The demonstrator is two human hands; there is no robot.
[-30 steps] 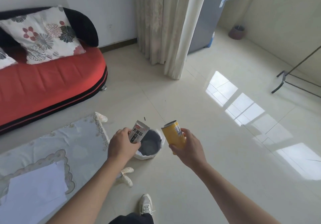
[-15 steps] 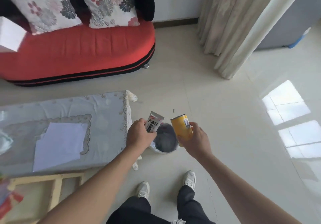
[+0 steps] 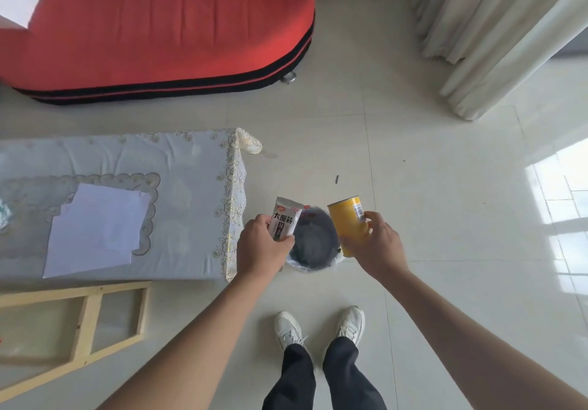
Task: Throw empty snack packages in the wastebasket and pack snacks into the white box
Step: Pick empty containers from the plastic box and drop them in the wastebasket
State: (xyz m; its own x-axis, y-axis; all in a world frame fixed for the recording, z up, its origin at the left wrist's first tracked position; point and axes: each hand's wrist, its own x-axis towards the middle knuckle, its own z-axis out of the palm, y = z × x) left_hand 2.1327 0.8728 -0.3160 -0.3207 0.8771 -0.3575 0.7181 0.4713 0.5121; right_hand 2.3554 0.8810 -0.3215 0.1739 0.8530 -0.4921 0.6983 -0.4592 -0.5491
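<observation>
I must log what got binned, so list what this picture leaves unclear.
Head view, wastebasket contents: too dark inside to tell.
Head view, whether the yellow can is empty: right hand covers its lower part.
Head view, packet lower half: left hand covers it.

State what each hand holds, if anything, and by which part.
The left hand grips a snack packet by its lower end. The right hand grips a yellow can round its lower half. Both are above the wastebasket.
</observation>
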